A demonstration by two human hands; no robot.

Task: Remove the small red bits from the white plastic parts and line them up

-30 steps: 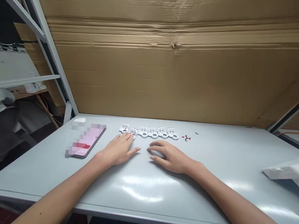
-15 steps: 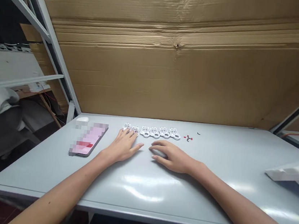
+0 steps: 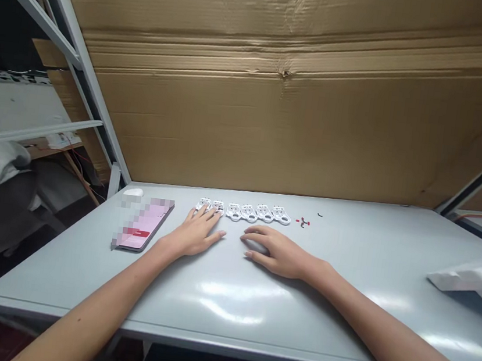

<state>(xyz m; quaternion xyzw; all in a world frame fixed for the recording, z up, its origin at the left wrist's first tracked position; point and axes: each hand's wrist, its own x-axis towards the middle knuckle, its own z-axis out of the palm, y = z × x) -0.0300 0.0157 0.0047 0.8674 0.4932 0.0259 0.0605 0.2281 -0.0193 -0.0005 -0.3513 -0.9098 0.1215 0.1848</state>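
Note:
Several small white plastic parts, each with a round ring at its near end, lie in a row towards the back of the table. My left hand is spread open, its fingertips over the near ends of the two leftmost white parts and hiding some of them. Whether the fingers press on them I cannot tell. My right hand rests on the table just in front of the row, fingers loosely bent and apart, holding nothing. Right of the row lie tiny red and black pieces.
A phone lies left of my left hand, with a small white case behind it. One tiny black piece sits farther right. White folded material is at the right edge. Cardboard walls the back of the grey table.
My left hand has slid slightly to the left, and the second white part from the left shows a little more. My right hand has stayed in place.

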